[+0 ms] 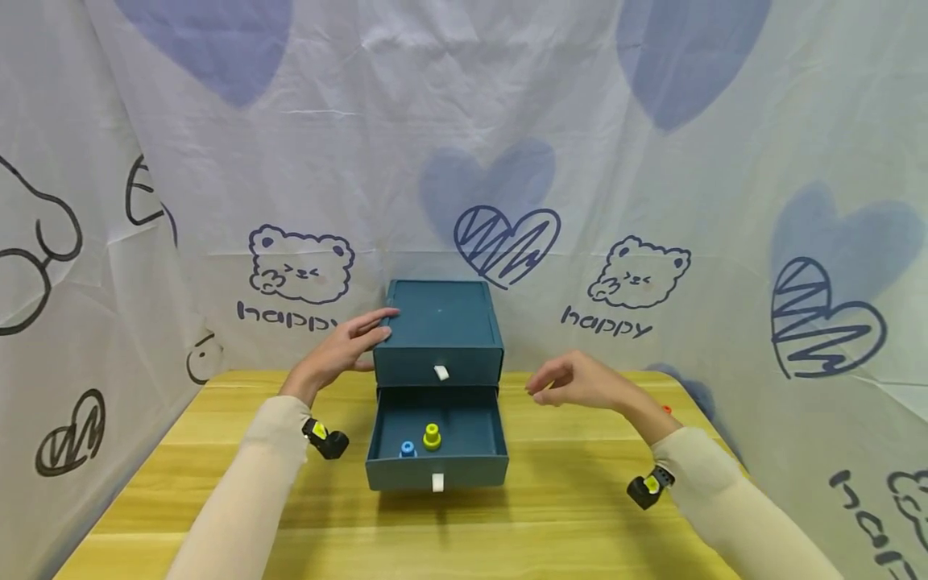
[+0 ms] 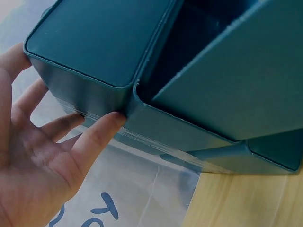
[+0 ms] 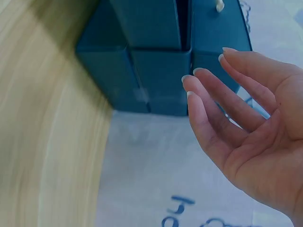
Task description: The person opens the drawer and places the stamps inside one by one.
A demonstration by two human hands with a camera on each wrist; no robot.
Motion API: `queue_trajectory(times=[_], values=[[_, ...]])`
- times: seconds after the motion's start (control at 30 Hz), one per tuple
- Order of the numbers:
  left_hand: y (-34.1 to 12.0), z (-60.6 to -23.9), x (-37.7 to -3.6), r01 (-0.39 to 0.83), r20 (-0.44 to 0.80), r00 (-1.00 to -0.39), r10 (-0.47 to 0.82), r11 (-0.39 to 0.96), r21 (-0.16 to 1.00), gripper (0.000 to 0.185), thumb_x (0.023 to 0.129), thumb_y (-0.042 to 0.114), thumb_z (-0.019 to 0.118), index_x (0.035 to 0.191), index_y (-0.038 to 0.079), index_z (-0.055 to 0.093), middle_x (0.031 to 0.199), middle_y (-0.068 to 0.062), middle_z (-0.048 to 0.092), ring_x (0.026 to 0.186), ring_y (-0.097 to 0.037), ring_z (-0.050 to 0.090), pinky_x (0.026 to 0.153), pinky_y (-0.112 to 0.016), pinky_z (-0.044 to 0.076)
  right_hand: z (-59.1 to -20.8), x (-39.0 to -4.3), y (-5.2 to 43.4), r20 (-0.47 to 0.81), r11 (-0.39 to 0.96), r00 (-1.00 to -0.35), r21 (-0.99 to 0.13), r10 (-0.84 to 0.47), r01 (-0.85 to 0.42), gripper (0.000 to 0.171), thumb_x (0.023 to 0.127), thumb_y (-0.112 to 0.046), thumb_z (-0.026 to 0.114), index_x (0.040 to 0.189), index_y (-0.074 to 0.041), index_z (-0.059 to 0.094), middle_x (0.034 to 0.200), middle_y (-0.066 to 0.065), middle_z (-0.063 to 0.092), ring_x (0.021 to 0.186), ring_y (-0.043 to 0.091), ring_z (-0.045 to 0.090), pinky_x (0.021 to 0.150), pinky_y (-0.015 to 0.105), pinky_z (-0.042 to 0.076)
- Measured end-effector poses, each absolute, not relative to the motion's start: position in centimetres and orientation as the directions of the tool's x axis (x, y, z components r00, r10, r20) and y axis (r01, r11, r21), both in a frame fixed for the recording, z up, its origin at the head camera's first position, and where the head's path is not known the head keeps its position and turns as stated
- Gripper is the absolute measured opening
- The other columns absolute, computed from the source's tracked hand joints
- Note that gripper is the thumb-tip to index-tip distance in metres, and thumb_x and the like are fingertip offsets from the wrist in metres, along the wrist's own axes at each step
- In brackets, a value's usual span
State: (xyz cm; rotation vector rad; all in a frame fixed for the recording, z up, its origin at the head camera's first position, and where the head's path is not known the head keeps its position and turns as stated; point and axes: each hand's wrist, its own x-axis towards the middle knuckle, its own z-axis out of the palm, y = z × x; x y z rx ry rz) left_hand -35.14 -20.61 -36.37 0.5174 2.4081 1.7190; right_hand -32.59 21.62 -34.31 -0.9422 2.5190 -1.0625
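Note:
A dark teal two-drawer box stands at the back middle of the wooden table. Its lower drawer is pulled out toward me and holds a small yellow peg and a small blue peg. The upper drawer is closed, with a white pull tab. My left hand rests with straight fingers against the box's left side and top edge. My right hand hovers to the right of the box, fingers loosely bent, holding nothing.
A white cloth printed with bears and blue hearts hangs behind and on both sides of the table. A small orange object lies on the table behind my right wrist. Bare wood lies in front of the drawer.

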Motion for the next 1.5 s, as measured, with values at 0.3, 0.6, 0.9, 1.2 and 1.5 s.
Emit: queue_trajectory(times=[0.3,0.6,0.9,1.2,1.5], values=[[-20.4,-36.0,-35.3,0.178,0.064,-0.934,0.351,0.303,0.936,0.061,0.107,0.043,0.054,0.162,0.023,0.036,0.173,-0.015,0.019,0.158,-0.044,0.022,0.111,-0.067,0.044,-35.4,-32.7,25.0,0.006,0.541,-0.796,-0.730,-0.606,-0.417,0.024,0.097,-0.016,0.072,0.116,-0.002,0.075,0.115,0.017,0.076,0.100,0.026,0.076,0.085,0.033,0.064],[-20.2,-35.8,-35.4,0.175,0.057,-0.944,0.326,0.343,0.923,0.062,0.105,0.049,0.056,0.160,0.027,0.039,0.172,-0.013,0.022,0.155,-0.043,0.031,0.109,-0.066,0.047,-35.5,-32.7,26.9,-0.021,0.576,-0.823,-0.725,-0.568,-0.379,0.028,0.098,-0.019,0.071,0.121,-0.002,0.073,0.119,0.019,0.075,0.100,0.024,0.075,0.086,0.038,0.064],[-20.1,-35.4,-35.5,0.164,0.045,-0.945,0.323,0.351,0.922,0.064,0.104,0.045,0.060,0.160,0.023,0.040,0.173,-0.015,0.018,0.149,-0.045,0.040,0.108,-0.063,0.050,-35.9,-33.1,29.3,-0.024,0.602,-0.860,-0.724,-0.510,-0.337,0.028,0.099,-0.018,0.070,0.121,0.000,0.073,0.117,0.019,0.076,0.097,0.018,0.074,0.086,0.040,0.064],[-20.2,-35.2,-35.3,0.120,0.007,-0.951,0.308,0.350,0.929,0.064,0.103,0.046,0.061,0.160,0.028,0.040,0.174,-0.012,0.015,0.153,-0.044,0.035,0.113,-0.064,0.044,-37.2,-34.0,31.2,-0.026,0.667,-0.908,-0.687,-0.418,-0.288,0.029,0.098,-0.018,0.072,0.121,-0.001,0.073,0.118,0.019,0.075,0.100,0.027,0.074,0.086,0.041,0.064],[-20.4,-35.3,-35.3,0.108,-0.002,-0.953,0.304,0.345,0.932,0.065,0.102,0.048,0.062,0.160,0.030,0.039,0.174,-0.010,0.015,0.155,-0.043,0.032,0.114,-0.064,0.043,-38.5,-34.8,32.9,-0.021,0.720,-0.938,-0.647,-0.347,-0.252,0.031,0.098,-0.019,0.071,0.124,-0.002,0.072,0.121,0.020,0.074,0.099,0.024,0.074,0.087,0.045,0.063]])
